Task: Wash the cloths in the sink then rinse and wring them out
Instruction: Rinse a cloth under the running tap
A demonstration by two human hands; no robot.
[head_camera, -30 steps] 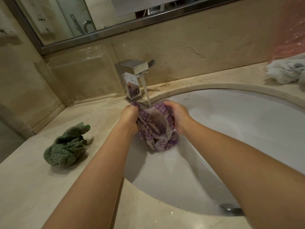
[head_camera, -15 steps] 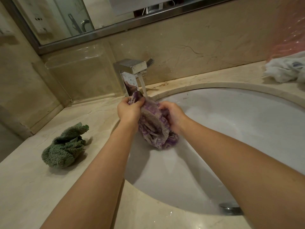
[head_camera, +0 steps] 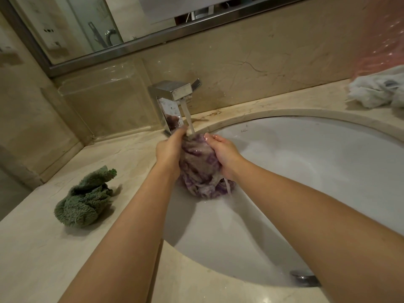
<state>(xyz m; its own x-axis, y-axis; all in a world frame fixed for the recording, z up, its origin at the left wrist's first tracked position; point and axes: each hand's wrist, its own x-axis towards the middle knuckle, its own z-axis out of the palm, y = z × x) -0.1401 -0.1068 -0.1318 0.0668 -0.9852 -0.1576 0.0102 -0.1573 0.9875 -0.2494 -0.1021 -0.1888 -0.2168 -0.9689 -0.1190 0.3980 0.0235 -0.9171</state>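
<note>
A purple and beige patterned cloth [head_camera: 200, 171] hangs bunched over the left side of the white sink [head_camera: 306, 171]. My left hand [head_camera: 170, 149] grips its left edge and my right hand [head_camera: 223, 154] grips its right edge. Water from the square chrome faucet [head_camera: 172, 99] runs onto the top of the cloth between my hands, and a thin stream drips off its lower right. A crumpled green cloth [head_camera: 85, 200] lies on the counter to the left. A white cloth [head_camera: 376, 90] lies on the counter at the far right.
The beige marble counter [head_camera: 43, 248] surrounds the sink. A drain plug [head_camera: 303, 277] shows at the sink's near edge. A mirror [head_camera: 98, 25] in a metal frame hangs above the backsplash. Something pink [head_camera: 384, 36] stands at the top right.
My hands have shifted on the cloth and lifted its top directly under the water stream. Water now drips from the cloth's lower right.
</note>
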